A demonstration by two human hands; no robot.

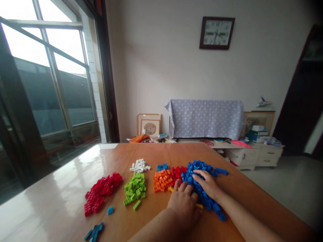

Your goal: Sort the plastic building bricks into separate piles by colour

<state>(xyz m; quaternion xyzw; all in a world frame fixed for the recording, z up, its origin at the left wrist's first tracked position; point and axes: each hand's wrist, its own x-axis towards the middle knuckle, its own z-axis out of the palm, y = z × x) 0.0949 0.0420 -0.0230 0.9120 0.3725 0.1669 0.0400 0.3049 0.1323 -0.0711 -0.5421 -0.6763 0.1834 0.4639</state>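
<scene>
Low over the table, my left hand (183, 200) covers part of some yellow bricks (199, 205), its fingers spread toward the red bricks (178, 172) and the orange bricks (163, 179). My right hand (207, 183) rests with parted fingers on the large heap of blue bricks (199, 166). Nothing shows held in either hand. Left of them lie a pile of lime green bricks (135, 188), a white pile (140, 165) and a pile of crimson pieces (102, 191).
On the wooden table (141, 222), small light blue bricks (162, 166), one blue piece (110, 210) and teal strips (95, 232) also lie. Beyond its far edge stands a low white cabinet (248, 157) with a cloth-covered object (207, 117).
</scene>
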